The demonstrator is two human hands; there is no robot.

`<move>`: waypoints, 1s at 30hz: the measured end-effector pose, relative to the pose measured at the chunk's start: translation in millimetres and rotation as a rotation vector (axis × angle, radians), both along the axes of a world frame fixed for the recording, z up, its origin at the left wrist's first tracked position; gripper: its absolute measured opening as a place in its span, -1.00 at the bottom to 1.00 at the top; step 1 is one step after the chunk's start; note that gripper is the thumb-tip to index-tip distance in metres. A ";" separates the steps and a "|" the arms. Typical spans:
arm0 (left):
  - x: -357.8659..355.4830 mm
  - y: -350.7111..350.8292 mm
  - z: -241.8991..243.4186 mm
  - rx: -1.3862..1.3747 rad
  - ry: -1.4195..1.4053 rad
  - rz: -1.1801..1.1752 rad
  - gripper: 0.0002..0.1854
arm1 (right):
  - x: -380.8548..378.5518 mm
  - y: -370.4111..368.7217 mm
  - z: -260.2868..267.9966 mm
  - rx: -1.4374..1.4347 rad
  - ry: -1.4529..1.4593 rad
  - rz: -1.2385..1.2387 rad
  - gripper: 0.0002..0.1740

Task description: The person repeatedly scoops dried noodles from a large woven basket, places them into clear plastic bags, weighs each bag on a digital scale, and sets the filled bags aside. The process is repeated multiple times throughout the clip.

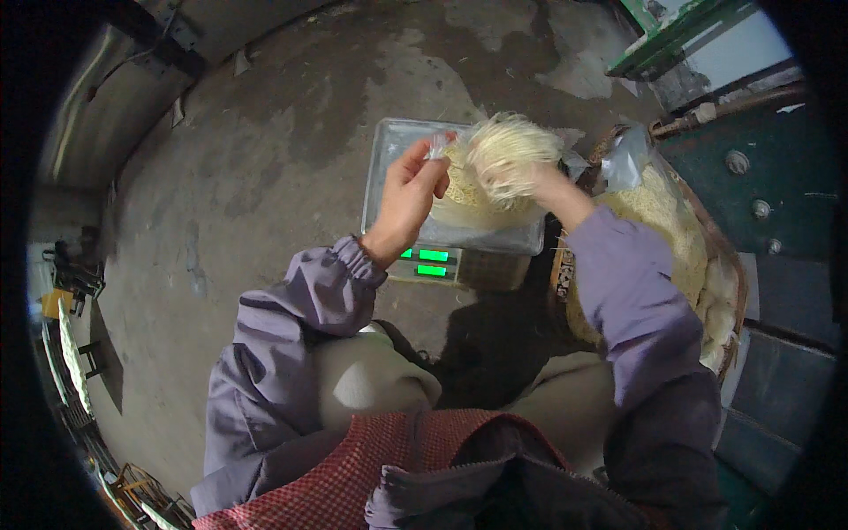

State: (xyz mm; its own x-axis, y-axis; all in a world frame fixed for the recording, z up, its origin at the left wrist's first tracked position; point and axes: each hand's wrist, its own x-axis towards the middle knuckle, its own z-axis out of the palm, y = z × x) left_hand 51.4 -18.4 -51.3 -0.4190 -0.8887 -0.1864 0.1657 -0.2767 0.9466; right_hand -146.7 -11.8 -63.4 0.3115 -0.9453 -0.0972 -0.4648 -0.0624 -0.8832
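Note:
A digital platform scale (391,179) with lit green displays stands on the floor before me. On its metal pan sits a clear plastic bag (487,215) that holds pale yellow noodles (460,189). My left hand (414,189) pinches the gathered edge of the bag at its upper left. Just above the bag's right part, my right hand (523,182) grips a loose bundle of thin noodles (513,146). The strands are blurred and hide most of the fingers. Whether the bundle touches the noodles in the bag I cannot tell.
To my right stands a large basket (739,291) lined with plastic and heaped with noodles (669,225). Beyond it is dark green machinery (729,192). A green metal frame (669,40) rises at the upper right. Racks (139,493) line the lower left rim of the stained concrete floor (265,159).

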 end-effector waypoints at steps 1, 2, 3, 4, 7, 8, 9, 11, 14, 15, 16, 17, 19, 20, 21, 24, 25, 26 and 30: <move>1.3 -1.5 6.3 -0.057 0.022 -0.026 -0.67 | 11.0 -1.2 -10.3 0.091 0.497 0.031 -0.67; 1.9 -3.3 10.8 -0.091 0.022 -0.062 -0.66 | 20.0 -2.2 -16.2 0.114 0.637 0.202 -0.65; 2.4 -5.0 13.8 -0.157 0.050 -0.091 -0.65 | 29.7 -4.0 -19.1 0.163 0.816 0.296 -0.62; 3.1 -7.7 15.6 -0.187 0.021 -0.159 -0.63 | 36.4 -6.1 -18.1 0.114 0.689 0.231 -0.65; 6.5 -20.5 17.3 -0.274 -0.081 -0.213 -0.63 | 37.0 -11.4 -5.7 0.055 0.388 0.151 -0.64; 10.7 -27.1 19.2 -0.253 -0.111 -0.206 -0.67 | 32.2 -12.4 -0.9 -0.049 0.419 0.121 -0.62; 13.3 -32.5 20.1 -0.213 -0.104 -0.166 -0.69 | 20.7 -10.6 4.2 -0.042 0.505 0.068 -0.64; 20.7 -41.3 22.7 -0.125 -0.108 -0.102 -0.71 | -3.2 -3.5 10.5 0.093 0.881 0.114 -0.60; 27.1 -43.5 21.1 0.013 -0.020 -0.118 -0.75 | -32.4 19.8 12.4 0.043 1.032 0.089 -0.64; 27.3 -41.3 18.2 0.033 0.012 -0.190 -0.73 | -39.0 28.0 12.5 -0.086 0.966 0.039 -0.67; 24.5 -38.9 13.8 -0.027 -0.070 -0.234 -0.71 | -43.6 37.9 13.1 -0.161 0.918 -0.009 -0.69; 19.6 -37.6 8.4 -0.077 -0.154 -0.261 -0.69 | -47.6 43.7 13.9 -0.284 0.774 -0.033 -0.68; 14.3 -36.7 -1.2 -0.180 -0.306 -0.293 -0.64 | -60.0 56.7 18.7 -0.438 0.439 0.003 -0.67; 13.2 -38.0 -5.3 -0.238 -0.372 -0.293 -0.61 | -68.4 64.5 21.0 -0.307 0.415 -0.097 -0.68; 13.2 -40.8 -8.5 -0.300 -0.444 -0.260 -0.58 | -81.2 75.4 24.7 -0.270 0.350 -0.177 -0.69; 21.3 -47.9 -14.0 -0.368 -0.527 -0.227 -0.52 | -128.4 112.5 27.1 -0.294 0.238 -0.436 -0.73; 25.6 -51.0 -13.8 -0.422 -0.612 -0.246 -0.49 | -146.2 127.9 26.3 -0.285 0.403 -0.557 -0.71; 28.9 -54.8 -13.2 -0.475 -0.758 -0.247 -0.38 | -162.0 142.2 23.3 -0.233 0.544 -0.686 -0.69; 34.2 -65.2 -11.5 -0.475 -0.798 -0.291 -0.30 | -192.5 202.8 -5.0 -0.042 0.843 -0.538 -0.54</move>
State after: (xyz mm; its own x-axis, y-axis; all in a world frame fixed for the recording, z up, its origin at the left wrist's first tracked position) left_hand 85.6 -83.5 -62.8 -0.5397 -0.8266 -0.1598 -0.5877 0.2339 0.7745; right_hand -339.2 191.0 -68.3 -0.3135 -0.9481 -0.0525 -0.9139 0.3163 -0.2544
